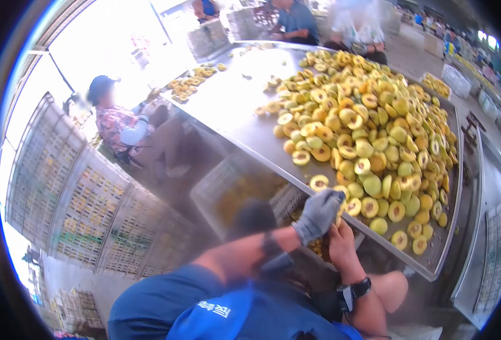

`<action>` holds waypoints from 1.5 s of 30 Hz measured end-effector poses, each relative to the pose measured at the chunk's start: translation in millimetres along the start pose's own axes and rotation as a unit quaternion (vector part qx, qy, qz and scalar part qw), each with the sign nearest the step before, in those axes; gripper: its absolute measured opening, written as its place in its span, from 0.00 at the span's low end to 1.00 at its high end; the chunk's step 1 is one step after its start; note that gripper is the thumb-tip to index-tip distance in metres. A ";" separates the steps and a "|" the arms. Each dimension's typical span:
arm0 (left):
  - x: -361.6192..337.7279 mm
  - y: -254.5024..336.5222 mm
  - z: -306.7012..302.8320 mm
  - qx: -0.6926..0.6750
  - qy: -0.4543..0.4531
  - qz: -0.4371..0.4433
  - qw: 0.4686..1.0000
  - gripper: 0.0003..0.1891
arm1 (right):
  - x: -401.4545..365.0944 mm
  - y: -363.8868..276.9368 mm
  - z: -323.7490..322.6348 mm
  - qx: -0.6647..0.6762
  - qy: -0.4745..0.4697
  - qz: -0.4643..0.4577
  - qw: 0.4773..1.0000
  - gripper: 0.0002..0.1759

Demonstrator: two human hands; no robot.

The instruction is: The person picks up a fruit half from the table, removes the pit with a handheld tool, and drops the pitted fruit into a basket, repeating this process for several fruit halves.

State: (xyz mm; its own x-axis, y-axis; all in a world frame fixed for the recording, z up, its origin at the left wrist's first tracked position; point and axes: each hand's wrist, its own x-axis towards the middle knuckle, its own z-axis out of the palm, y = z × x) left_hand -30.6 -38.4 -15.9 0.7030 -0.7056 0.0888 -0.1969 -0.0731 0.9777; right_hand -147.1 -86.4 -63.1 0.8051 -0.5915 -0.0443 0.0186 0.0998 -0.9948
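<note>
A large heap of halved yellow peaches (375, 130) covers the right part of a metal table (250, 127). Many halves show brown pits or pit hollows, and others lie skin side up. At the table's near edge my left hand (320, 214), in a grey glove, is closed on a peach half (339, 213). My bare right hand (343, 245), with a watch on its wrist, closes on the same piece from below. Fingers partly hide the fruit, and I cannot make out any tool. Close beyond the gloved hand lies another cut half (319, 182).
Below the table edge stands a white crate (228, 192) with fruit inside. Stacked plastic crates (86, 198) rise at the left. A person in a flowered top (117, 127) sits at the table's left side; other people are at the far side. A metal-framed table (485, 226) stands right.
</note>
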 end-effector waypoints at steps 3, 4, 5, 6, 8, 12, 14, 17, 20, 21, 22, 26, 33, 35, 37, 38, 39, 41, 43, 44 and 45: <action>10.8 -25.3 -5.3 -0.134 -0.049 -0.003 0.990 0.14 | -4.0 -18.5 0.3 0.017 -0.006 0.082 0.997 0.10; 13.7 -35.4 -5.5 -0.075 -0.035 0.060 0.995 0.14 | -6.5 -22.3 2.8 0.021 -0.007 0.074 0.997 0.10; 12.2 -33.6 -4.2 -0.098 -0.016 0.055 0.994 0.13 | -8.6 -27.0 3.5 0.047 -0.016 0.083 0.995 0.11; 10.3 -31.7 -2.8 -0.121 0.003 0.050 0.991 0.11 | -11.7 -33.9 5.3 0.089 -0.031 0.096 0.991 0.12; 13.3 -26.3 -1.0 -0.119 0.023 0.071 0.990 0.12 | -14.3 -53.4 4.0 0.200 -0.071 0.164 0.963 0.13; 16.0 -24.5 -9.0 -0.141 -0.037 0.073 0.987 0.13 | -18.8 -50.9 2.1 0.268 -0.120 0.231 0.928 0.14; 11.0 -10.4 -12.5 -0.172 -0.108 0.054 0.978 0.14 | -23.5 -53.8 2.1 0.265 -0.136 0.236 0.925 0.14; 16.3 -12.5 -19.1 -0.195 -0.166 0.033 0.966 0.14 | -22.5 -59.1 -3.0 0.251 -0.161 0.256 0.920 0.14; 11.8 -22.8 -20.5 -0.062 -0.073 0.175 0.980 0.15 | -17.7 -57.1 -3.0 0.255 -0.165 0.285 0.909 0.15; 9.3 -25.4 -20.8 -0.133 -0.062 0.079 0.986 0.16 | -17.5 -55.0 -0.3 0.258 -0.160 0.297 0.905 0.15; 6.7 -25.1 -21.0 -0.209 -0.037 -0.015 0.977 0.16 | -17.9 -52.6 3.2 0.262 -0.156 0.310 0.900 0.15; 1.6 -23.7 -31.1 -0.157 -0.047 -0.018 0.986 0.15 | -19.6 -51.5 13.1 0.291 -0.178 0.311 0.887 0.15; 20.4 -19.0 -58.6 -0.223 0.072 -0.087 0.968 0.13 | -31.2 -57.4 11.6 0.287 -0.192 0.295 0.891 0.15; 30.3 -25.7 -90.1 -0.135 0.141 -0.006 0.981 0.11 | -29.8 -47.0 7.0 0.277 -0.161 0.304 0.897 0.15; 46.5 -48.3 -149.0 0.068 0.205 0.013 0.976 0.10 | -20.3 -14.8 7.1 0.250 -0.097 0.325 0.907 0.15; 49.2 -41.3 -168.8 0.170 0.227 -0.018 0.959 0.10 | -16.0 -8.5 7.9 0.248 -0.037 0.369 0.895 0.15; 54.0 -42.6 -184.8 0.281 0.229 0.028 0.931 0.10 | -15.9 -9.9 8.1 0.248 -0.050 0.360 0.898 0.15; 60.3 -36.7 -197.0 0.486 0.234 0.116 0.834 0.12 | -14.9 -16.1 8.7 0.237 -0.081 0.345 0.905 0.15; 66.1 -30.5 -179.1 0.394 0.200 0.078 0.893 0.15 | -13.8 -22.2 11.9 0.234 -0.079 0.335 0.909 0.15; 68.7 -23.3 -161.1 0.367 0.168 0.060 0.913 0.16 | -13.8 -23.9 14.2 0.229 -0.074 0.327 0.914 0.15; 73.3 -21.4 -143.5 0.338 0.135 0.042 0.931 0.17 | -13.7 -24.3 15.7 0.224 -0.068 0.319 0.919 0.15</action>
State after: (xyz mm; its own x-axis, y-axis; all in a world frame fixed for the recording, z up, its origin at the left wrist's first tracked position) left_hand 123.1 12.6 -3.0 0.7939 -0.5326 0.2933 -0.5793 -0.5162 0.6308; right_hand -149.3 -68.2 -36.9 0.8024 -0.1969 -0.5633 -0.2649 0.7284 -0.6319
